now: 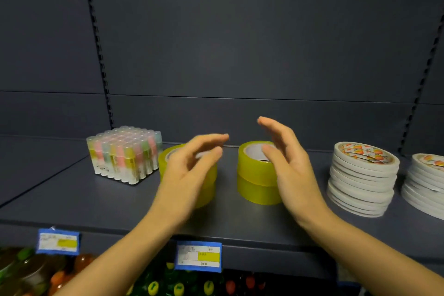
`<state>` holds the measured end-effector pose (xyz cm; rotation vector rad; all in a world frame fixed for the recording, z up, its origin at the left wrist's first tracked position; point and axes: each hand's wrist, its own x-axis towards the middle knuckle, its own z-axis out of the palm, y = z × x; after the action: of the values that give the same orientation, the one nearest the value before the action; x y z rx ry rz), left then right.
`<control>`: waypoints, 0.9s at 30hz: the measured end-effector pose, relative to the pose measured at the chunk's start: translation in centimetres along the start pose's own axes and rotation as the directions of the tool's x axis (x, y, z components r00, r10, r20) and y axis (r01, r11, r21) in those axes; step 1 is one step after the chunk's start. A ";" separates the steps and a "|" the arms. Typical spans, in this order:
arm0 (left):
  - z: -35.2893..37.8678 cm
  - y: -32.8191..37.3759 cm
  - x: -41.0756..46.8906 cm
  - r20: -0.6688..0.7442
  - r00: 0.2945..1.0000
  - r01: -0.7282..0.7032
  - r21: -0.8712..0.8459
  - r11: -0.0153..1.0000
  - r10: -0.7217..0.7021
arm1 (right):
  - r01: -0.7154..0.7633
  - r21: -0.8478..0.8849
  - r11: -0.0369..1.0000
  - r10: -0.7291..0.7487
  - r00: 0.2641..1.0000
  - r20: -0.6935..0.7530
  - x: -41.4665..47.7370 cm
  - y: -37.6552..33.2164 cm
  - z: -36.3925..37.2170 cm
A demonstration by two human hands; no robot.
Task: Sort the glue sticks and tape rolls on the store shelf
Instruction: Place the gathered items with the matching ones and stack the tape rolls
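The glue sticks stand as one wrapped block on the shelf, at about 10 o'clock from your hands. Each stick is upright, long axis vertical, cap up. The block sits just beside the left yellow tape stack, at its 9 o'clock.

The left yellow tape stack and the right yellow tape stack each hold two rolls lying flat, core axis vertical, hole facing up. The stacks stand apart, with bare shelf between them.

Your left hand hangs in front of the left yellow tape stack and hides most of it. Its grip is spread, fingers extended toward 1 o'clock, holding nothing. Motion blur prevents confirming contact. Your right hand stands at 3 o'clock of the right yellow tape stack, palm turned toward it. Its grip is spread, fingers pointing to 11 o'clock.

At 3 o'clock, a white tape stack and a second white tape stack lie flat. Price labels hang on the shelf's front edge at 6 o'clock, above bottles.
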<state>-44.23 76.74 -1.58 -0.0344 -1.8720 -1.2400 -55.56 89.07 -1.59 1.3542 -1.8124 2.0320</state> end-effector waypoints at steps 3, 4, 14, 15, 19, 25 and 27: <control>-3.3 -0.5 0.2 -0.274 0.960 -0.046 0.044 0.998 0.056 | -0.174 0.079 0.981 0.158 0.972 0.175 -0.6 -0.2 2.4; -4.1 -1.4 0.5 -0.349 0.937 0.027 0.050 0.998 -0.008 | -0.262 0.087 0.961 0.238 0.946 0.222 -0.8 0.0 3.3; -4.7 -7.4 2.8 -0.096 0.684 0.604 -0.480 0.636 -0.723 | -0.693 0.232 0.683 0.683 0.718 0.134 0.3 4.1 10.3; -4.3 -7.6 2.8 -0.102 0.678 0.595 -0.504 0.626 -0.728 | -0.696 0.264 0.668 0.699 0.708 0.097 0.5 4.4 10.7; -3.6 -8.7 2.9 -0.061 0.694 0.607 -0.486 0.629 -0.718 | -0.694 0.358 0.625 0.745 0.667 -0.008 1.9 5.0 11.1; -3.3 -9.8 3.4 -0.131 0.701 0.594 -0.436 0.676 -0.701 | -0.655 0.359 0.665 0.734 0.661 -0.155 2.3 5.3 12.2; -3.2 -10.0 3.8 -0.166 0.693 0.591 -0.426 0.685 -0.701 | -0.649 0.344 0.679 0.729 0.653 -0.206 2.4 5.3 12.4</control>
<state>-49.13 67.73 -5.98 0.6817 -1.3821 -1.9252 -53.51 76.01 -5.28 0.2422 -2.1738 2.6971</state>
